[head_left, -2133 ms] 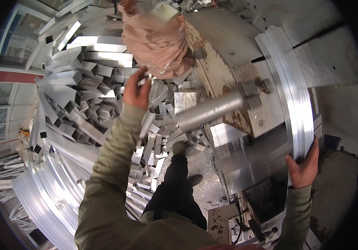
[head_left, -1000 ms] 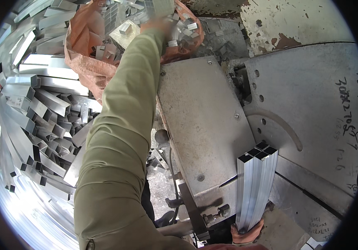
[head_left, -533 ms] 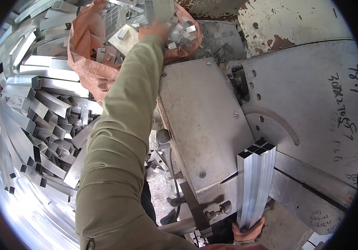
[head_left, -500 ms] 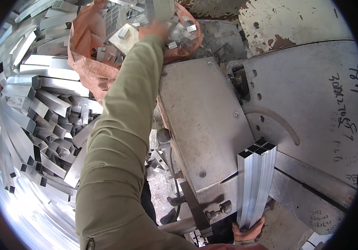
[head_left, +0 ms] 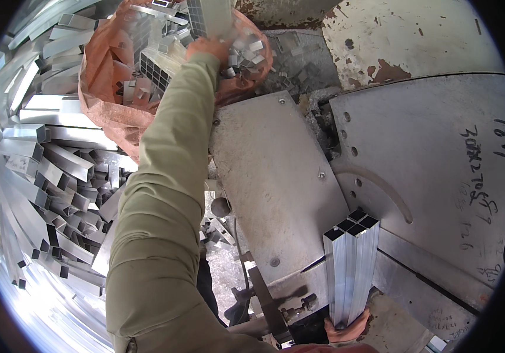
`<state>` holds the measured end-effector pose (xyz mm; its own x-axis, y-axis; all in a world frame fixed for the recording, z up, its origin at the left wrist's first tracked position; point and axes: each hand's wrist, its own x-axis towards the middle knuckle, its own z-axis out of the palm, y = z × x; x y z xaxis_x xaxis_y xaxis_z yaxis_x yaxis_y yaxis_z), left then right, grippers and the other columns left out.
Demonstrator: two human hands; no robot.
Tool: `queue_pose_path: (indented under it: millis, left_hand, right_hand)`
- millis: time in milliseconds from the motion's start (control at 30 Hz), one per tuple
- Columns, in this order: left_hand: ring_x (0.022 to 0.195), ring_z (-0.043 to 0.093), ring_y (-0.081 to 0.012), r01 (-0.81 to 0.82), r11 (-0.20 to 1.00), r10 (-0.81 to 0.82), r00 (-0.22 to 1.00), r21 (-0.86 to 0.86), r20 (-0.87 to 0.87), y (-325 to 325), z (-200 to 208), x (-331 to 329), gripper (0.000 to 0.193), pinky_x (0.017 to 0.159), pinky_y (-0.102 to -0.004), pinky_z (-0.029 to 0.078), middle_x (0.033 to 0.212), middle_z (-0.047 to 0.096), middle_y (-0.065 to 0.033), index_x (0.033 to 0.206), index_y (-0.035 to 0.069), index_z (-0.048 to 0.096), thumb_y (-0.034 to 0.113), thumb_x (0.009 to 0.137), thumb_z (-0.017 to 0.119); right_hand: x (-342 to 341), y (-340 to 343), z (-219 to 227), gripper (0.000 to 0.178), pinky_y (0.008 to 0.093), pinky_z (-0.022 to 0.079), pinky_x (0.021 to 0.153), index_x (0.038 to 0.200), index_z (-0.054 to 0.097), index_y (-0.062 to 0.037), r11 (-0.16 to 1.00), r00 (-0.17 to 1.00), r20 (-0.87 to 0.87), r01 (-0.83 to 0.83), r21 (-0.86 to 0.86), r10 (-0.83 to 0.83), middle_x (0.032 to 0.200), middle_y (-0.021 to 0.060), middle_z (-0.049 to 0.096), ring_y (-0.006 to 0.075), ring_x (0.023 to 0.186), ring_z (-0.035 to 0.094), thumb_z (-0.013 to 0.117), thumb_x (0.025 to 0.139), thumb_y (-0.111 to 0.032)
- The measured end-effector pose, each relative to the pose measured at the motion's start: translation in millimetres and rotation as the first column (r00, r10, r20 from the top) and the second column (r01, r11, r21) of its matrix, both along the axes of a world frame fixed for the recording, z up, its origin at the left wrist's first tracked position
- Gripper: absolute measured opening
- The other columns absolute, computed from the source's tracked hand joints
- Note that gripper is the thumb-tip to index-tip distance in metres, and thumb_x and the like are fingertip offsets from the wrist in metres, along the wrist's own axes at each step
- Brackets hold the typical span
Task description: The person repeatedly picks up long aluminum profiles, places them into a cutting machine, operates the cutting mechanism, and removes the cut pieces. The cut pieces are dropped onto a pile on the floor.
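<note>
My left hand [head_left: 208, 50], at the end of a green sleeve, reaches into the orange woven bag [head_left: 108, 117] at the far side. Its fingers are closed at the lower end of a bundle of short square tubes [head_left: 216, 19], slightly blurred, with a grid of openings on one side. Beside it lies another short tube bundle [head_left: 155, 72], its grid end showing. Low on the right, my right hand [head_left: 348, 327] grips the bottom of an upright bundle of long aluminium square tubes [head_left: 351, 270]; dark open ends face up.
Aluminium offcuts [head_left: 70, 176] are heaped on the left. A metal machine table [head_left: 270, 182] fills the middle, with a larger plate [head_left: 417, 153] bearing a curved slot at right. A round black knob [head_left: 221, 206] sticks out at the table's left edge.
The whole view has shifted slightly. The short bundle beside my left hand has tipped, so its grid end now shows. My right hand still holds the long tubes upright.
</note>
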<state>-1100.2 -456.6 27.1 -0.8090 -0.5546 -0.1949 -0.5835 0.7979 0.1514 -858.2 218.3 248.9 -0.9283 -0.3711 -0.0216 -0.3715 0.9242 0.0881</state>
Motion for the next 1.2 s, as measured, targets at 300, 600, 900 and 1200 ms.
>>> queue_pose_path:
  millis: [300, 600, 900, 1200]
  left_hand:
    - [0.110, 0.058, -0.0363, -0.060, 0.980, 0.107, 0.964, 0.190, -0.244, -9, 4, -2, 0.036, 0.092, -0.0444, 0.049, 0.119, 0.059, -0.0159, 0.123, 0.016, 0.053, 0.008, 0.087, 0.051]
    - [0.104, 0.057, -0.0335, -0.081, 0.997, 0.073, 0.838, 0.009, -0.540, -5, -8, 44, 0.022, 0.087, -0.0429, 0.049, 0.104, 0.062, -0.0136, 0.102, 0.009, 0.060, 0.012, 0.080, 0.064]
    - [0.074, 0.057, -0.0138, 0.215, 0.645, 0.749, 0.013, 0.733, -0.663, -11, 36, 108, 0.027, 0.060, -0.0265, 0.050, 0.091, 0.062, -0.0062, 0.097, 0.001, 0.055, 0.019, 0.086, 0.072]
    - [0.053, 0.048, -0.0056, 0.469, 0.339, 0.839, 0.241, 0.816, -0.487, 106, 146, 249, 0.013, 0.045, -0.0199, 0.037, 0.073, 0.058, 0.0007, 0.096, 0.008, 0.058, 0.019, 0.092, 0.064]
  right_hand:
    - [13, 14, -4, 0.117, 0.0497, 0.044, 0.089, 0.137, 0.034, 0.0061, 0.995, 0.996, -0.042, 0.077, 0.068, -0.074, 0.119, 0.0299, 0.051, 0.0463, 0.106, 0.054, 0.072, 0.056, -0.070]
    - [-3, 11, -1, 0.114, 0.0489, 0.041, 0.094, 0.139, 0.030, 0.0076, 0.995, 0.996, 0.019, -0.081, -0.059, 0.083, 0.124, 0.0299, 0.048, 0.0460, 0.112, 0.051, 0.074, 0.061, -0.063]
    - [-2, 0, 1, 0.113, 0.0496, 0.043, 0.092, 0.135, 0.033, 0.0103, 0.996, 0.998, 0.031, -0.057, -0.066, 0.059, 0.123, 0.0312, 0.048, 0.0477, 0.109, 0.051, 0.079, 0.058, -0.057]
    - [1, -12, 8, 0.103, 0.0475, 0.045, 0.091, 0.133, 0.036, 0.0108, 0.988, 0.998, 0.033, -0.056, -0.143, 0.061, 0.120, 0.0308, 0.051, 0.0463, 0.106, 0.053, 0.083, 0.059, -0.044]
